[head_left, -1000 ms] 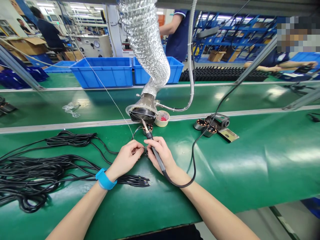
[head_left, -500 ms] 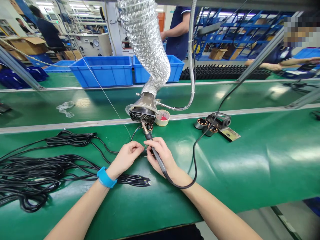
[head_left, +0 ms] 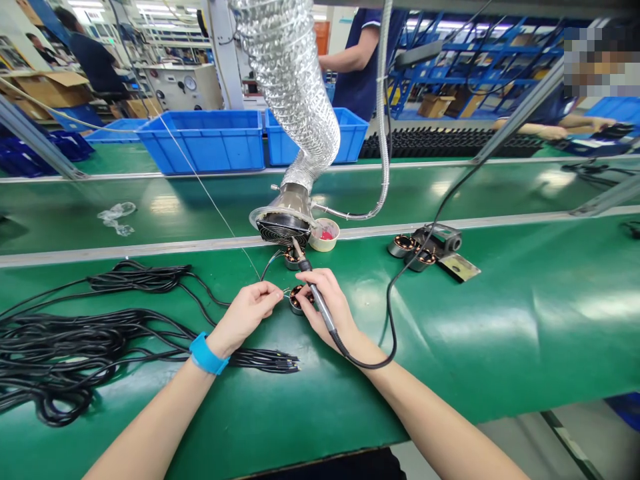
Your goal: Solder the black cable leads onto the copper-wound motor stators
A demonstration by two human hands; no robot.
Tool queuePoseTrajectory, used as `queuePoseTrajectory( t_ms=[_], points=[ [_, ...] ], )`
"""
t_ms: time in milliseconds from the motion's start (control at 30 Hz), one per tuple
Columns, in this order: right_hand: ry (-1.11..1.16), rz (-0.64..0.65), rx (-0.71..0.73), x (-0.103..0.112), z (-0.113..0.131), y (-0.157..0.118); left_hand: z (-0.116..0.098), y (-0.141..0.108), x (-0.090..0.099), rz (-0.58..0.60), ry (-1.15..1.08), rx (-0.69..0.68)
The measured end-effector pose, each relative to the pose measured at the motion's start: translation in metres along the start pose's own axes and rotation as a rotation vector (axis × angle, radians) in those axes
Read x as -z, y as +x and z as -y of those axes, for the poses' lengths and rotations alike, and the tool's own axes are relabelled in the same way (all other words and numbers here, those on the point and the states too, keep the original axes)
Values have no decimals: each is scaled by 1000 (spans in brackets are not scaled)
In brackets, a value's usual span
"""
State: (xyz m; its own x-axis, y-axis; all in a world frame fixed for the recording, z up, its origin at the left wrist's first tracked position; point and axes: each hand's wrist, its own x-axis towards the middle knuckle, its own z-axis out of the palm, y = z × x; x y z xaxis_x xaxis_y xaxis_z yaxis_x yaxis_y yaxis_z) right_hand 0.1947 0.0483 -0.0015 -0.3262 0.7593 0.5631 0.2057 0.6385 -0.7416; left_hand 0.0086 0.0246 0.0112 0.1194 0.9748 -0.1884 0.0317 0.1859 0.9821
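My right hand is wrapped around a soldering iron, its tip pointing up and away, just below the extraction fan. Its finger and thumb also reach the rim of a motor stator with copper windings, partly covered by them. At the left of this stator my left hand is closed in a pinch, with thin wire ends showing at its fingertips. Behind, a second stator sits under the fan with a black cable leading to it. A thin strand slants down to behind my left hand.
Coiled black cables cover the bench's left side, their stripped ends near my left wrist. A small tub stands beside the fan. Further right are two stators and a soldering iron stand. Blue bins line the back.
My hands have drawn apart, the left one shifting slightly left. The iron's tip has moved a little right and the stator between my hands now shows more.
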Motion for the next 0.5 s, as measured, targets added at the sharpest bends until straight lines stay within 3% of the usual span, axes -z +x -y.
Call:
queuePoseTrajectory(
  t_ms=[233,500],
  points=[
    [-5,2,-2,-6,-5,1,-2,-2,-4,2,79,-29],
    [0,-31,-30,2,2,-1,-3,-6,-6,-35,228,-88]
  ],
)
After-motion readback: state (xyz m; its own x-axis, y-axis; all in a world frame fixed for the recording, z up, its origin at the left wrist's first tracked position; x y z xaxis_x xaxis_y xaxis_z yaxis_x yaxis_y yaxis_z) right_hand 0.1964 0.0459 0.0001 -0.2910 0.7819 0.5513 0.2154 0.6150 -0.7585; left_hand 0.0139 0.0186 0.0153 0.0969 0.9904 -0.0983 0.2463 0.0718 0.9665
